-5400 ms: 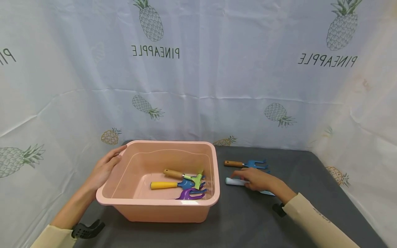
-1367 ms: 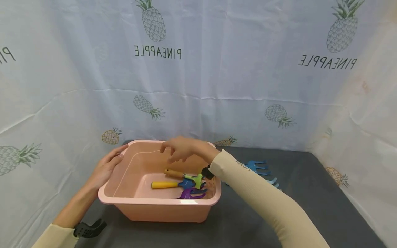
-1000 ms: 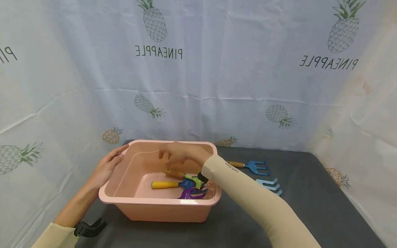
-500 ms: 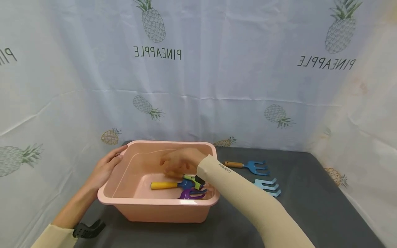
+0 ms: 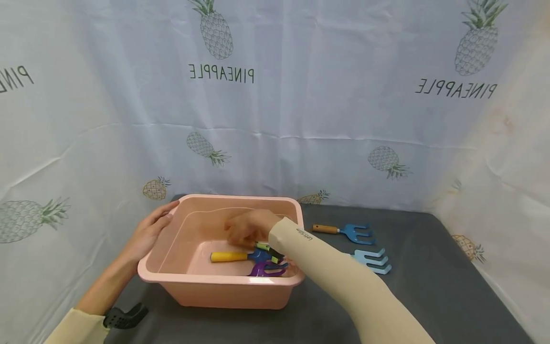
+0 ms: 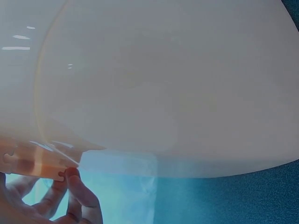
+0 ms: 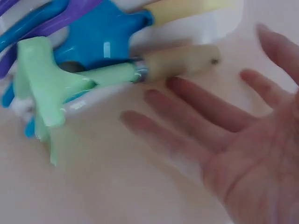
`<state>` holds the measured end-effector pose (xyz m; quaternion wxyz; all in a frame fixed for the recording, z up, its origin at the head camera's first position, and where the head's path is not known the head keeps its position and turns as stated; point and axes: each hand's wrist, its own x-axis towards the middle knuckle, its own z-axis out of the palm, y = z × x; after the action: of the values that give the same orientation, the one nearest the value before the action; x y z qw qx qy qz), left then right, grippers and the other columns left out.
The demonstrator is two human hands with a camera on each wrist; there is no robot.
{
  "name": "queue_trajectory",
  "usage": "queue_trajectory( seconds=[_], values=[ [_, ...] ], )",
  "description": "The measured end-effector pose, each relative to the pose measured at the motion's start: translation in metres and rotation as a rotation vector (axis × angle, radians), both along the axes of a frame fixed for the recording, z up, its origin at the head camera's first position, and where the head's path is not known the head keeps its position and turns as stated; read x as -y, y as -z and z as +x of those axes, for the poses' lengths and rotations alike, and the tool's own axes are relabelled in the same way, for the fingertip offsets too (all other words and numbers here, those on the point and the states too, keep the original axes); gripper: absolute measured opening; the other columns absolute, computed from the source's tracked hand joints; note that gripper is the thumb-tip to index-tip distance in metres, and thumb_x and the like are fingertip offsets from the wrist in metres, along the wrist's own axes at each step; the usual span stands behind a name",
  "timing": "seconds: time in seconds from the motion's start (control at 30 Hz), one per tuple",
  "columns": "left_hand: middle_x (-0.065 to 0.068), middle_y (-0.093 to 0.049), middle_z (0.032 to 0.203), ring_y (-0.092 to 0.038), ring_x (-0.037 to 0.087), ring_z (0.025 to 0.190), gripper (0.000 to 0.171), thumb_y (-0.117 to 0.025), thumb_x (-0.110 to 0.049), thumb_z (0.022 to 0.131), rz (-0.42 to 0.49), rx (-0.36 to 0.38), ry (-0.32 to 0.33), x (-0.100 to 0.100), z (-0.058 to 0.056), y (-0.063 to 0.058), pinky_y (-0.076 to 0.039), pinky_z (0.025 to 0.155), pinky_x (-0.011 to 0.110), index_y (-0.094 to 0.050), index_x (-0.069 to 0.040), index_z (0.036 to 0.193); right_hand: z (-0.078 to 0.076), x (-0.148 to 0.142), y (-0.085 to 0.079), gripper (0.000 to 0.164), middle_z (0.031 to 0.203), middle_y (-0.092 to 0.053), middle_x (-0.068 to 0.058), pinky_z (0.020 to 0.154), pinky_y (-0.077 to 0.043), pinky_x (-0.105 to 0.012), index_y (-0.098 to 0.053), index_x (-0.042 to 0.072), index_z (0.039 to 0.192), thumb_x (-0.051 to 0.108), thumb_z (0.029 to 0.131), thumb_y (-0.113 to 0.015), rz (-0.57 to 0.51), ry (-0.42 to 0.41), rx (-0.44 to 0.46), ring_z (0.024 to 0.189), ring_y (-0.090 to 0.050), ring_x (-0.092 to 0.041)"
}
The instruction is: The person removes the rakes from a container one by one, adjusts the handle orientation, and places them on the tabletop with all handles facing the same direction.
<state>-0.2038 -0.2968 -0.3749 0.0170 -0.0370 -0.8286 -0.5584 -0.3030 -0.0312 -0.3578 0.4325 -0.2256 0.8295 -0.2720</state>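
My left hand grips the left rim of a pink plastic basin, its thumb and fingers also showing at the rim in the left wrist view. Inside the basin is my right hand. In the right wrist view, the fingers are spread, with fingertips right at the wooden handle of a light green garden hand fork. This fork lies on top of a blue hand fork with a yellow handle and a purple hand fork. From the head view, my right hand hides the wooden handle.
On the dark grey table, right of the basin, lie a blue hand fork with a wooden handle and a light blue hand fork, partly covered by my right sleeve. A pineapple-print curtain surrounds the table.
My right hand has left the light blue fork on the table and come over into the basin, sinking lower to the light green fork. That fork's head has tilted slightly. My left hand stays put.
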Motion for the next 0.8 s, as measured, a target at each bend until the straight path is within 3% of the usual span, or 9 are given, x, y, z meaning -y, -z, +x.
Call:
queue_trajectory(
  seconds=[0.1,0.17,0.23,0.3,0.4,0.53,0.6,0.7,0.8],
  values=[
    [0.023,-0.029,0.166,-0.049,-0.016,0.113,0.062,-0.04,-0.043,0.112,0.001,0.003,0.003,0.0,0.0,0.001,-0.051,0.087,0.011,-0.027,-0.013,0.165,-0.002,0.001,0.006,0.039,0.092,-0.054,-0.009,0.049,-0.038,-0.022,-0.056,0.009,0.132,0.01,0.093,-0.063,0.017,-0.036,-0.016,0.054,-0.043,-0.015],
    [0.023,-0.029,0.167,-0.049,-0.016,0.113,0.062,-0.04,-0.043,0.112,0.006,0.009,0.007,0.0,0.001,0.001,-0.051,0.087,0.011,-0.026,-0.013,0.165,-0.003,0.003,0.008,0.042,0.095,-0.054,-0.005,0.049,-0.037,-0.022,-0.055,0.009,0.135,0.01,0.094,-0.062,0.041,-0.056,-0.041,0.058,-0.045,-0.017],
    [0.023,-0.029,0.166,-0.052,-0.018,0.109,0.062,-0.039,-0.042,0.113,0.012,0.003,0.012,-0.001,0.0,0.0,-0.052,0.087,0.012,-0.025,-0.013,0.166,-0.002,0.003,0.007,0.042,0.103,-0.054,-0.009,0.048,-0.036,-0.023,-0.055,0.006,0.135,0.007,0.093,-0.06,0.061,-0.081,-0.06,0.065,-0.048,-0.019],
    [0.023,-0.03,0.166,-0.052,-0.018,0.108,0.062,-0.039,-0.041,0.113,0.008,-0.004,0.01,-0.001,0.0,0.0,-0.051,0.086,0.012,-0.026,-0.012,0.165,-0.001,0.005,0.005,0.036,0.105,-0.053,-0.009,0.05,-0.034,-0.026,-0.059,0.003,0.127,0.006,0.091,-0.062,0.097,-0.095,-0.07,0.071,-0.047,-0.024],
    [0.024,-0.032,0.164,-0.052,-0.018,0.107,0.061,-0.039,-0.04,0.113,0.0,-0.016,0.005,0.0,-0.001,0.0,-0.051,0.086,0.011,-0.026,-0.01,0.165,-0.001,0.007,0.006,0.025,0.099,-0.054,-0.008,0.059,-0.046,-0.031,-0.061,0.007,0.111,0.005,0.086,-0.066,0.181,-0.121,-0.135,0.081,-0.054,-0.026],
    [0.024,-0.033,0.164,-0.052,-0.018,0.107,0.061,-0.039,-0.04,0.113,0.004,-0.013,0.0,0.001,0.0,0.001,-0.051,0.085,0.012,-0.027,-0.01,0.165,-0.001,0.006,0.01,0.044,0.1,-0.054,-0.003,0.071,-0.052,-0.033,-0.06,0.017,0.126,0.001,0.085,-0.067,0.225,-0.141,-0.203,0.084,-0.055,-0.024],
    [0.023,-0.032,0.164,-0.052,-0.018,0.108,0.062,-0.039,-0.041,0.113,-0.002,-0.01,0.0,0.002,0.0,0.001,-0.052,0.086,0.012,-0.027,-0.011,0.165,0.0,0.004,0.012,0.047,0.095,-0.052,-0.003,0.064,-0.045,-0.029,-0.057,0.016,0.132,-0.001,0.089,-0.066,0.191,-0.13,-0.214,0.077,-0.05,-0.022],
    [0.023,-0.032,0.165,-0.053,-0.017,0.108,0.062,-0.039,-0.043,0.112,-0.003,-0.006,0.003,0.002,0.001,0.001,-0.052,0.086,0.013,-0.027,-0.013,0.165,0.001,0.003,0.016,0.041,0.084,-0.05,-0.003,0.055,-0.033,-0.028,-0.059,0.013,0.128,-0.002,0.09,-0.066,0.13,-0.09,-0.235,0.066,-0.042,-0.021],
    [0.022,-0.029,0.167,-0.051,-0.017,0.11,0.062,-0.04,-0.044,0.112,-0.002,0.004,0.004,0.001,0.0,0.001,-0.053,0.086,0.014,-0.027,-0.015,0.165,0.0,0.004,0.019,0.046,0.085,-0.053,0.0,0.056,-0.046,-0.028,-0.062,0.02,0.127,-0.001,0.088,-0.072,0.124,-0.102,-0.285,0.069,-0.049,-0.018]
  ],
)
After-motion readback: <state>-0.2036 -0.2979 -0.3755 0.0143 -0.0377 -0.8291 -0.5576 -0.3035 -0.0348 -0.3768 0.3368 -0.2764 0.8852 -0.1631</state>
